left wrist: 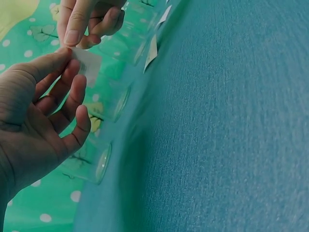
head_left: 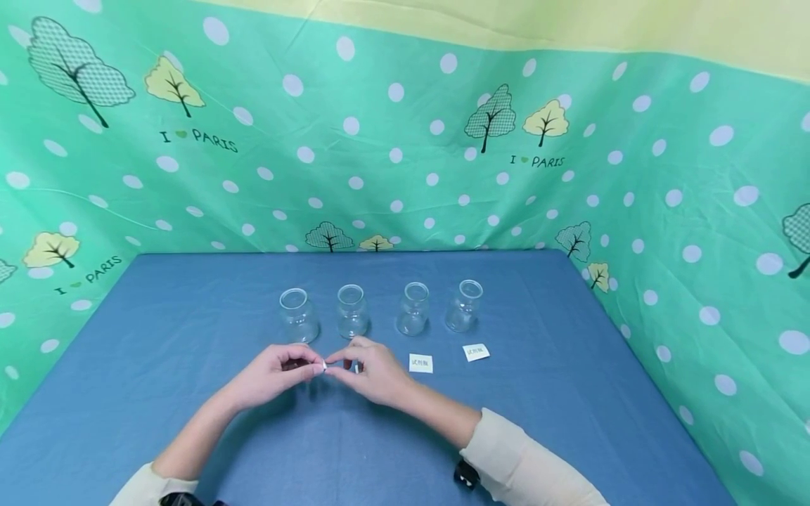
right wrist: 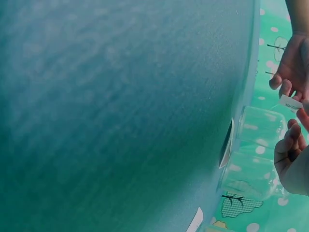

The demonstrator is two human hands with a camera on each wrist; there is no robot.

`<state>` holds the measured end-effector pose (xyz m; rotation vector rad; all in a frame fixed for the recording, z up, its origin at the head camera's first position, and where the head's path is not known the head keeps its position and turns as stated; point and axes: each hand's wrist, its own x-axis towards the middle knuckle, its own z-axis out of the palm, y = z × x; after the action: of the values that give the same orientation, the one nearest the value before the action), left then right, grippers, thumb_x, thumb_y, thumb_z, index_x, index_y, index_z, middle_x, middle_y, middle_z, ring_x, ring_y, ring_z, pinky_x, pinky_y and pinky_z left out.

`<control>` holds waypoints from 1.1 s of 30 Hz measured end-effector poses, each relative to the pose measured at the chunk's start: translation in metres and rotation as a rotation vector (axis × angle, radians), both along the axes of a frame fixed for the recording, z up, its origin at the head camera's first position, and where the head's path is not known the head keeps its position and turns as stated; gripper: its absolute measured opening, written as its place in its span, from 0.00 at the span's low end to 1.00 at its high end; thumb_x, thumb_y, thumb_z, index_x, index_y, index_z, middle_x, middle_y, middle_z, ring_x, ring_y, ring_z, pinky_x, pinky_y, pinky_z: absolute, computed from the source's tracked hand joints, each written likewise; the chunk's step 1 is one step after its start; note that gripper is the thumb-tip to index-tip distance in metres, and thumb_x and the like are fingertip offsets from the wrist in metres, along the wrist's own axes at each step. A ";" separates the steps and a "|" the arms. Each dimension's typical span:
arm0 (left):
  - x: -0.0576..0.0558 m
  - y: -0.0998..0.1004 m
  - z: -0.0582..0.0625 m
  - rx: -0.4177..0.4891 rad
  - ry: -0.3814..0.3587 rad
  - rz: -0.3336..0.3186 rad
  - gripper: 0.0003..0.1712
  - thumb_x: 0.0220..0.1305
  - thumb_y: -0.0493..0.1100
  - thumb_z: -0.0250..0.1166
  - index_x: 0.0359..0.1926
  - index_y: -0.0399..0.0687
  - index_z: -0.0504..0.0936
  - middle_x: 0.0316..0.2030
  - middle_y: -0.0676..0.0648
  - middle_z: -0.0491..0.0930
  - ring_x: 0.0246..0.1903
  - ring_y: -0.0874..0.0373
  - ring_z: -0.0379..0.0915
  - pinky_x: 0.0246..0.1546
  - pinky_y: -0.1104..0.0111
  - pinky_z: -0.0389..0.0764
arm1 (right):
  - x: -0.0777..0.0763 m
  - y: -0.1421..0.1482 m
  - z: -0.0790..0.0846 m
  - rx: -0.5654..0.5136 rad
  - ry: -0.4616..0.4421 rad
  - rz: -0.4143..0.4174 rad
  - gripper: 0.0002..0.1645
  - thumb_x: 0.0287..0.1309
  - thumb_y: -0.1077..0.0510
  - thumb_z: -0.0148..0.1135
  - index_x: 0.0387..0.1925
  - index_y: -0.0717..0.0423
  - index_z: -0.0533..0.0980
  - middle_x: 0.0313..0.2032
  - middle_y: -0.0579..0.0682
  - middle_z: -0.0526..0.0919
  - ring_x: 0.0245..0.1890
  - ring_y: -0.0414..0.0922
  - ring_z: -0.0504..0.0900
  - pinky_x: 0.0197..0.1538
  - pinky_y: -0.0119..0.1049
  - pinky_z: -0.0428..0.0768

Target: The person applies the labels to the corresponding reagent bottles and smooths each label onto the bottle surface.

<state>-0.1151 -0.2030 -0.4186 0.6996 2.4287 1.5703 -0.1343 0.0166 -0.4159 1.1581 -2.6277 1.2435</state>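
My left hand (head_left: 275,376) pinches a small white paper label (left wrist: 89,66) between thumb and forefinger, its other fingers loosely bent. My right hand (head_left: 376,372) meets it from the other side, thumb and forefinger pinching the label's edge. Dark marks show on the label in the right wrist view; in the head view it is mostly hidden by fingertips. A narrow white sliver (head_left: 357,367) shows under the right fingers; I cannot tell what it is. Just beyond the hands stand a glass jar (head_left: 300,323) and a second glass jar (head_left: 352,316), both upright and without lids.
Further right stand a third jar (head_left: 413,316) and another jar (head_left: 464,313), in one row. Two labels with dark characters, a left label (head_left: 420,363) and a right label (head_left: 476,351), lie before them on the blue tablecloth (head_left: 190,316). A green patterned curtain (head_left: 380,190) hangs behind.
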 end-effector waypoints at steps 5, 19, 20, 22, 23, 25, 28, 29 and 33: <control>0.000 0.003 0.000 0.010 0.018 0.016 0.06 0.63 0.40 0.60 0.38 0.47 0.83 0.32 0.37 0.79 0.26 0.59 0.73 0.27 0.71 0.75 | -0.001 0.000 -0.002 -0.038 -0.015 -0.005 0.11 0.56 0.52 0.64 0.40 0.51 0.84 0.27 0.46 0.76 0.25 0.38 0.73 0.27 0.19 0.67; -0.001 0.008 0.000 0.077 0.035 0.003 0.06 0.63 0.37 0.60 0.39 0.44 0.83 0.34 0.40 0.80 0.30 0.65 0.74 0.29 0.72 0.77 | -0.002 0.003 0.000 -0.110 -0.132 -0.013 0.10 0.56 0.55 0.63 0.39 0.51 0.83 0.29 0.45 0.80 0.24 0.32 0.70 0.27 0.22 0.70; -0.001 0.008 -0.001 0.084 0.039 -0.001 0.06 0.63 0.37 0.60 0.39 0.44 0.83 0.34 0.41 0.80 0.30 0.65 0.74 0.30 0.72 0.77 | -0.002 0.003 -0.001 -0.111 -0.132 -0.014 0.09 0.56 0.55 0.63 0.39 0.51 0.83 0.29 0.45 0.80 0.24 0.33 0.70 0.27 0.22 0.70; -0.001 0.008 -0.001 0.095 0.051 -0.008 0.06 0.63 0.35 0.60 0.39 0.42 0.83 0.35 0.44 0.80 0.31 0.66 0.74 0.30 0.72 0.78 | -0.002 0.003 -0.001 -0.116 -0.131 -0.014 0.09 0.56 0.54 0.64 0.38 0.51 0.83 0.29 0.45 0.80 0.24 0.35 0.71 0.27 0.22 0.70; -0.001 0.008 -0.002 0.098 0.058 -0.011 0.07 0.63 0.35 0.59 0.39 0.41 0.83 0.35 0.45 0.80 0.31 0.67 0.74 0.31 0.72 0.78 | -0.002 0.003 0.000 -0.120 -0.129 -0.013 0.09 0.56 0.54 0.64 0.38 0.51 0.83 0.29 0.46 0.80 0.23 0.35 0.71 0.27 0.21 0.70; -0.001 0.009 -0.003 0.104 0.069 -0.016 0.07 0.63 0.34 0.59 0.39 0.41 0.82 0.35 0.47 0.81 0.32 0.68 0.75 0.32 0.72 0.78 | -0.003 0.004 0.000 -0.129 -0.122 -0.011 0.09 0.55 0.54 0.65 0.37 0.51 0.83 0.29 0.46 0.80 0.23 0.36 0.71 0.27 0.21 0.70; -0.001 0.009 -0.003 0.106 0.075 -0.013 0.07 0.62 0.34 0.59 0.39 0.40 0.82 0.35 0.47 0.81 0.33 0.68 0.75 0.32 0.73 0.78 | -0.003 0.004 0.000 -0.143 -0.119 -0.010 0.08 0.56 0.55 0.64 0.37 0.52 0.83 0.29 0.46 0.80 0.24 0.36 0.71 0.27 0.21 0.70; -0.001 0.010 -0.004 0.106 0.078 -0.013 0.07 0.62 0.34 0.60 0.39 0.39 0.82 0.35 0.47 0.81 0.33 0.68 0.75 0.32 0.73 0.78 | -0.003 0.004 0.000 -0.146 -0.119 -0.012 0.08 0.56 0.56 0.63 0.37 0.53 0.83 0.29 0.46 0.80 0.24 0.35 0.70 0.28 0.21 0.70; -0.002 0.010 -0.004 0.102 0.072 0.004 0.07 0.62 0.35 0.61 0.39 0.38 0.82 0.35 0.49 0.81 0.32 0.68 0.75 0.32 0.73 0.78 | -0.003 0.005 0.000 -0.148 -0.122 -0.034 0.07 0.57 0.57 0.62 0.35 0.54 0.83 0.29 0.47 0.80 0.24 0.34 0.69 0.28 0.22 0.69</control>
<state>-0.1167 -0.1927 -0.4225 0.7816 2.4153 1.7095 -0.1369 0.0213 -0.4156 1.0419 -2.5723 1.5187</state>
